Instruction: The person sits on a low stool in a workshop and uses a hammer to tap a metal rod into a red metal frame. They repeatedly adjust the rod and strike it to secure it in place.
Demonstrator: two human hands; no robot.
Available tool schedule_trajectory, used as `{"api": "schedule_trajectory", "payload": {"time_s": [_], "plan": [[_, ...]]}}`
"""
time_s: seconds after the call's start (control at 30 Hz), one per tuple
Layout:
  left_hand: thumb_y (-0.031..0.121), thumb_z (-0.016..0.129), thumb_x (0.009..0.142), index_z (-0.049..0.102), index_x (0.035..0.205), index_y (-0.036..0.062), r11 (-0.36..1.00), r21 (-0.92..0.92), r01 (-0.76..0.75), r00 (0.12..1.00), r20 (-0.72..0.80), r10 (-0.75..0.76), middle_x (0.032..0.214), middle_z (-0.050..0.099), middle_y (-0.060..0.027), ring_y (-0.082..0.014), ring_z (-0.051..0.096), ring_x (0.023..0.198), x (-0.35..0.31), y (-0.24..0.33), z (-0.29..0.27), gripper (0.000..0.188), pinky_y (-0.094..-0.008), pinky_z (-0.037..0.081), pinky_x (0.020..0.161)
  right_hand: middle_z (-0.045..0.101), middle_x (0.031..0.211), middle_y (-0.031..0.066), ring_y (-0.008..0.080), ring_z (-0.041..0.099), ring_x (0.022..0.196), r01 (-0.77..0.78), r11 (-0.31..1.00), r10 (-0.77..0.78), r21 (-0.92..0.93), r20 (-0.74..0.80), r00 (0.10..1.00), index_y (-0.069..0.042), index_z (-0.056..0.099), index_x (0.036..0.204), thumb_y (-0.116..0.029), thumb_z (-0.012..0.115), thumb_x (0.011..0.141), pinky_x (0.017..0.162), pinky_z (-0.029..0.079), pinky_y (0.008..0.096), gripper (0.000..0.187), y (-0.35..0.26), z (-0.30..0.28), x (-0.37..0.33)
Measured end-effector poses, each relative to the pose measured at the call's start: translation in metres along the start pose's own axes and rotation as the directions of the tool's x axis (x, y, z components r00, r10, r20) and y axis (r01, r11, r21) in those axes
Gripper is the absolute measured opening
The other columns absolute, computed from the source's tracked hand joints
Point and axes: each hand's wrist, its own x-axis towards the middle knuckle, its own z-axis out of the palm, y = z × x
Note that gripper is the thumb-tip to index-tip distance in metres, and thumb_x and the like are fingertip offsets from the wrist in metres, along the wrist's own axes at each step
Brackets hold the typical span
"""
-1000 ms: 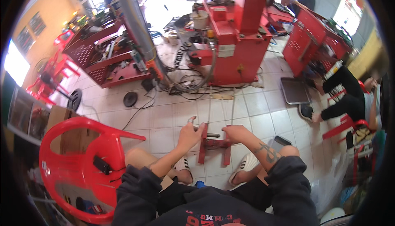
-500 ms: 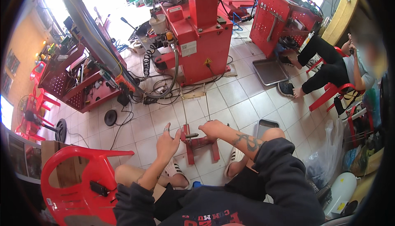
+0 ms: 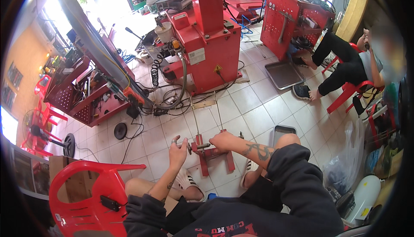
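A small red metal frame (image 3: 204, 163) stands on the floor between my feet, with two thin rods (image 3: 197, 120) running forward from it. Across its top lies a metal shaft (image 3: 201, 146); a dark end piece shows by my left hand and another past my right wrist. My right hand (image 3: 221, 143) is closed around the right part of the shaft, its fingertips mostly hidden. Beside the shaft's left end is my left hand (image 3: 177, 151), fingers and thumb apart, a ring on one finger. I cannot see anything in it.
A red machine (image 3: 214, 60) with hoses and cables stands ahead. A red tool cart (image 3: 92, 94) is left, another (image 3: 276, 21) far right. Grey trays (image 3: 284, 76) lie on the tiles. A red plastic chair (image 3: 86, 202) is by my left. A person sits at the right.
The view has shifted slightly. My left hand's fingers remain apart near the shaft's left end, where a dark end piece now shows. My right hand stays closed on the shaft.
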Motion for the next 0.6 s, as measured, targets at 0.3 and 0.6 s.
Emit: {"api": "schedule_trajectory", "payload": {"time_s": [0.3,0.6], "plan": [[0.046,0.060,0.096,0.049,0.136,-0.0042,0.989,0.000,0.147,0.984,0.106,-0.146,0.089,0.074,-0.0198,-0.0225,0.071,0.092,0.005,0.018,-0.018,0.065,-0.0342,0.052,0.082,0.071,0.100,0.0163,0.0352,0.069,0.095,0.003,1.000,-0.003,0.008,-0.028,1.000,-0.007,0.063,0.110,-0.041,0.069,0.086,0.081,0.056,0.0473,0.042,0.002,-0.007,-0.004],[0.050,0.056,0.097,0.049,0.136,-0.0034,0.980,0.123,0.157,0.979,0.111,-0.170,0.085,0.074,-0.0185,-0.0266,0.071,0.094,0.016,-0.013,-0.010,0.067,-0.0351,0.050,0.087,0.071,0.105,0.0147,0.0346,0.067,0.103,-0.031,0.999,0.032,-0.007,0.032,0.999,-0.009,0.062,0.118,-0.039,0.069,0.087,0.087,0.054,0.0459,0.043,0.003,-0.010,0.000]]}}
